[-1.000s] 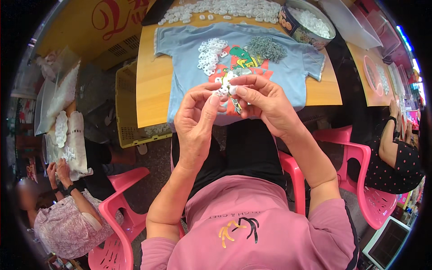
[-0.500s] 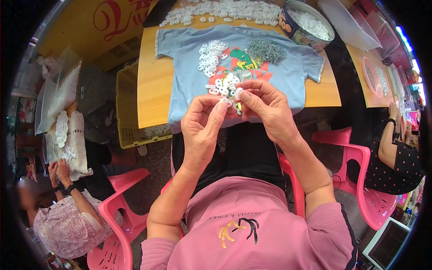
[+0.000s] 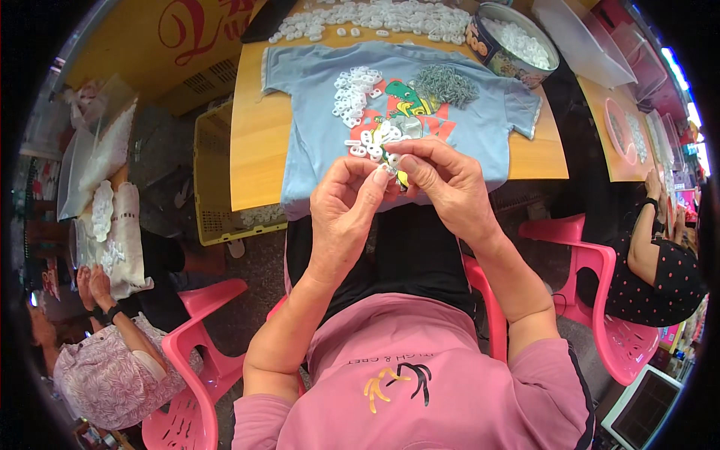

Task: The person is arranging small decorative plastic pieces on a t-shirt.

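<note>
My left hand (image 3: 343, 206) and my right hand (image 3: 450, 187) meet fingertip to fingertip above the near edge of a light blue T-shirt (image 3: 315, 127) spread on the table. Between the thumb and fingers of my left hand is a small white plastic piece (image 3: 389, 168), partly covered. My right thumb and forefinger pinch at another white bit (image 3: 395, 159) right beside it; its shape is mostly hidden. Just beyond my fingers lies a loose group of white oval pieces with holes (image 3: 375, 141). Farther off are a bigger white pile (image 3: 352, 94) and a heap of small grey metal parts (image 3: 446, 85).
Many white pieces (image 3: 375, 21) cover the table's far side, next to a round tin (image 3: 512, 41) full of them. A yellow crate (image 3: 217, 187) stands left of the wooden table (image 3: 255, 157). Pink chairs (image 3: 199, 330) and seated people flank me on both sides.
My two hands have drawn closer, bringing the white bits from slightly apart to touching or nearly so. My left hand shifted a little right. The piles look the same.
</note>
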A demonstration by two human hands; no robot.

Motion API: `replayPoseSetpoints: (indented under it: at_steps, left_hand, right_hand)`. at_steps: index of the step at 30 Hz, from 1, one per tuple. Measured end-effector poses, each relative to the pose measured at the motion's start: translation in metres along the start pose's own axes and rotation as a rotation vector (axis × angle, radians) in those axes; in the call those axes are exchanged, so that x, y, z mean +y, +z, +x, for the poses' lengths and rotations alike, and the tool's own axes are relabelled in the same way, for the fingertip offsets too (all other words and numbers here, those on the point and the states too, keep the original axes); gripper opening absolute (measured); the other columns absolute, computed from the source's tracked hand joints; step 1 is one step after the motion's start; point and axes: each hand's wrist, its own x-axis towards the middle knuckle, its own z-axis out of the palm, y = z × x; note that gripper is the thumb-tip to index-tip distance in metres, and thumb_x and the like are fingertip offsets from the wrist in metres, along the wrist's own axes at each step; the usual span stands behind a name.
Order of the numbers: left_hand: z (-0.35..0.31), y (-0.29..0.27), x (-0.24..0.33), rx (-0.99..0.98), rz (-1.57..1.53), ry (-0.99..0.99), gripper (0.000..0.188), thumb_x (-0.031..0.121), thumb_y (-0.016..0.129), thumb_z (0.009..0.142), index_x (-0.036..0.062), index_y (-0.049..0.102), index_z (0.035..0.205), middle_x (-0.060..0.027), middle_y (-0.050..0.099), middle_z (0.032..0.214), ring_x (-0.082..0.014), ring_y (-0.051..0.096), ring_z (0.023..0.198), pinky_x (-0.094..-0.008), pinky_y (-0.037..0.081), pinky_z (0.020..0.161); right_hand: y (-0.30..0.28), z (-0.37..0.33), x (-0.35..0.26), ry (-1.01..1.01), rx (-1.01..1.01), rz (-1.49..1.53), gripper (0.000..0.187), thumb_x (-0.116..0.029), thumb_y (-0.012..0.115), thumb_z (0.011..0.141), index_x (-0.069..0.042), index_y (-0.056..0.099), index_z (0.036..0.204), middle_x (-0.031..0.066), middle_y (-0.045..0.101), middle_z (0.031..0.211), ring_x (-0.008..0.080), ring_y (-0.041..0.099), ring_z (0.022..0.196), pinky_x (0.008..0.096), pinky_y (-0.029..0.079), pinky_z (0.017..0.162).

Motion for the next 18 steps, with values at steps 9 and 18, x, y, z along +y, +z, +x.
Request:
replayPoseSetpoints:
  at_steps: [9,18]
  left_hand:
    - [0.001,0.002,0.000,0.009,0.048,-0.006,0.014,0.012,0.060,0.096,-0.0002,0.057,0.101,-0.0085,0.066,0.090,-0.0136,0.065,0.082,-0.0281,0.053,0.076]
    - [0.000,0.006,0.002,0.022,-0.011,-0.046,0.010,0.009,0.060,0.096,-0.0003,0.057,0.098,-0.0039,0.064,0.090,-0.0068,0.062,0.080,-0.0227,0.053,0.073]
  right_hand:
    - [-0.001,0.001,-0.002,0.005,0.003,0.022,0.025,-0.013,0.058,0.098,0.000,0.064,0.118,-0.0011,0.060,0.084,0.0050,0.051,0.070,0.0196,0.045,0.064]
    - [0.000,-0.001,-0.007,0.062,0.030,0.104,0.025,-0.014,0.057,0.099,0.001,0.064,0.118,-0.0023,0.058,0.079,0.0047,0.052,0.071,0.0201,0.045,0.065]
